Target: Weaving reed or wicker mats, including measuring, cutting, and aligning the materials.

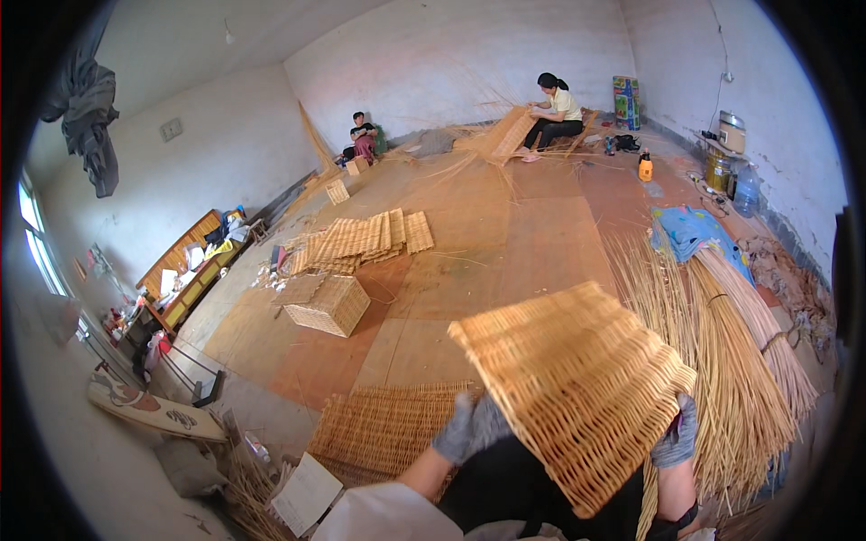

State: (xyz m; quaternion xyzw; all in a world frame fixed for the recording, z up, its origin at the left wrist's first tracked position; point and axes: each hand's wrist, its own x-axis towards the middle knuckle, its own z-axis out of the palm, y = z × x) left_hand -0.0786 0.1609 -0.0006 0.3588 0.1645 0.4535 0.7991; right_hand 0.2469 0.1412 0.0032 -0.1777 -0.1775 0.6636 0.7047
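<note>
Gripping a rectangular woven wicker panel (572,388), left hand (471,426), right hand (678,435), both gloved

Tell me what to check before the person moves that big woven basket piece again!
1. Left hand on the woven basket panel: ok, the gloved hand is at its lower left edge.
2. Right hand on the panel: ok, the gloved hand holds its lower right edge.
3. Panel lifted off the floor: ok, it is tilted up in front of the person.
4. Room on the right: not ok, the bundles of willow rods lie close beside the panel.
5. Flat woven mat below: ok, it lies on the floor, apart from the panel.
6. Grip on the hidden underside: cannot tell.
</note>
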